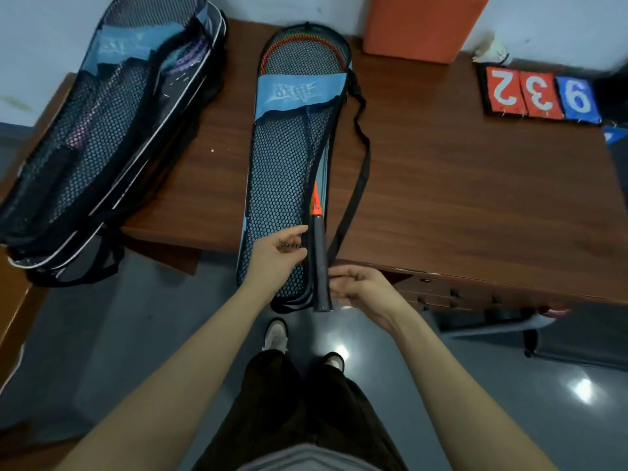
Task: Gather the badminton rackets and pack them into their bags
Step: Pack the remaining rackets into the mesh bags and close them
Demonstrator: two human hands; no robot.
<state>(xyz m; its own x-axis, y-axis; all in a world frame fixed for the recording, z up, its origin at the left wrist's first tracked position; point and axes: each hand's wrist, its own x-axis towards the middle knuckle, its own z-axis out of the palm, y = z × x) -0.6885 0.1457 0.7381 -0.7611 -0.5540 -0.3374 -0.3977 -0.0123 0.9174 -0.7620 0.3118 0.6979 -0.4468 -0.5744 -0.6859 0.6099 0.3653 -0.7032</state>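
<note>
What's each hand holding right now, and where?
Left hand pinches the open edge of the blue mesh racket bag. Right hand touches the orange racket's grey handle; a firm grip cannot be told.

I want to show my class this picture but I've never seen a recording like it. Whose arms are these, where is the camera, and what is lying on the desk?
There is no machine here. The arms belong to a person wearing a camera on the head, so the one picture looks forward and down at their own hands, legs and shoes.

On the brown desk lies a mesh racket bag, its near end hanging over the edge. A red racket is inside, its dark grip showing through the open side. The left hand pinches the bag's edge; the right hand has its fingers curled at the grip's end.

To the left is a stack of filled bags. At the back stand an orange block and number cards reading 2, 3 and 9.
</note>
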